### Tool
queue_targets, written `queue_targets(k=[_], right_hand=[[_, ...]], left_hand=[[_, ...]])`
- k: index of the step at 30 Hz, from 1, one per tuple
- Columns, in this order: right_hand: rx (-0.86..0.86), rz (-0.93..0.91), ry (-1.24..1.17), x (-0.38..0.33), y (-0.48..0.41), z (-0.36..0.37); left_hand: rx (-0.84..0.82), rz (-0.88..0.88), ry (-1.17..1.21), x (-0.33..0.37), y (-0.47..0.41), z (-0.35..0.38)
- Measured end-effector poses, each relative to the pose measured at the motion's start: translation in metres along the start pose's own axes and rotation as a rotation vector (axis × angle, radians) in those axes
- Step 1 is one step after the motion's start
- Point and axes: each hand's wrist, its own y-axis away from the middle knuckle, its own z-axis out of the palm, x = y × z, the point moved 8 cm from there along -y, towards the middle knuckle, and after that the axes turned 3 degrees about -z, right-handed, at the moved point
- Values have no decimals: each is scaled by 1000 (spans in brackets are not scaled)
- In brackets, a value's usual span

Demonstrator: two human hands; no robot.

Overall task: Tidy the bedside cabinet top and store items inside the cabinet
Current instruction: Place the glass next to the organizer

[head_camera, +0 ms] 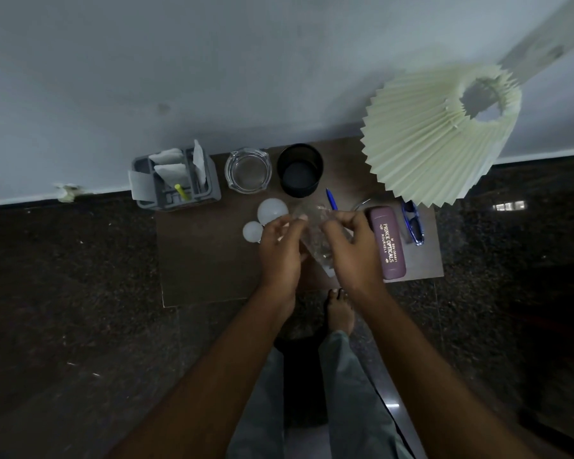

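A clear crinkled plastic bag [315,233] hangs over the middle of the brown cabinet top [206,260]. My left hand [279,253] pinches its left edge and my right hand [352,250] pinches its right edge. Two white bulbs, a large one [272,209] and a small one [252,231], lie just left of my left hand. A blue pen [331,199] lies behind the bag. A maroon spectacle case [387,241] lies right of my right hand, with blue-framed glasses [413,223] beyond it.
At the back stand a grey organiser [209,190] with papers and a yellow marker, a glass ashtray [248,170] and a black cup [299,170]. A pleated cream lampshade [438,134] overhangs the right rear corner. Dark stone floor surrounds the cabinet; my bare foot [340,309] is by its front edge.
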Motion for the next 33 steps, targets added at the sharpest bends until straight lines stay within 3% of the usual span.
queue_targets(k=[3, 10, 15, 25, 33], right_hand=[[-139, -75, -116, -11, 19, 11], [-330, -95, -111, -26, 1, 55], [-473, -180, 57, -44, -24, 85], [-316, -443, 287, -87, -50, 108], [-223, -543, 407, -94, -57, 125]], left_hand=[[-94, -164, 2, -4, 1, -3], [-132, 17, 43, 37, -14, -33], [-191, 110, -39, 69, -22, -45], [-82, 434, -361, 131, -37, -56], [29, 516, -459, 139, -52, -61]])
